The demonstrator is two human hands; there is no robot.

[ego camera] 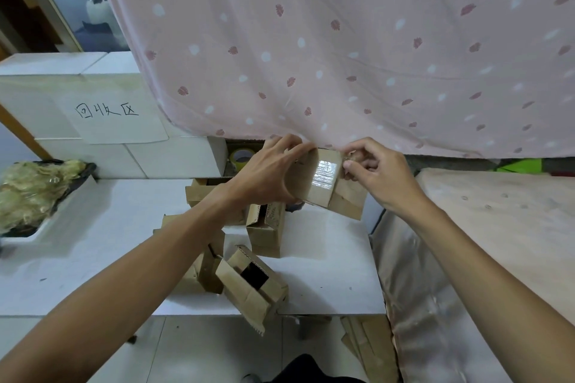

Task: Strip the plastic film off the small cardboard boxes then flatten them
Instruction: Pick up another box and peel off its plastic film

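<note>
One small cardboard box (pixel 314 193) was up in the air, above the white table (pixel 326 274). The left hand (pixel 267 174) gripped its left side. The right hand (pixel 379 174) pinched the shiny plastic film (pixel 325 172) at its top corner. More boxes (pixel 252 286) lay below.

Matt cardboard box (pixel 314 186); glossy plastic film (pixel 325 172)

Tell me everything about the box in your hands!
The box is small, brown cardboard, held tilted above the white table. A shiny strip of clear film crosses its top face. The left hand grips its left side; the right hand pinches the film at the far edge.
</note>
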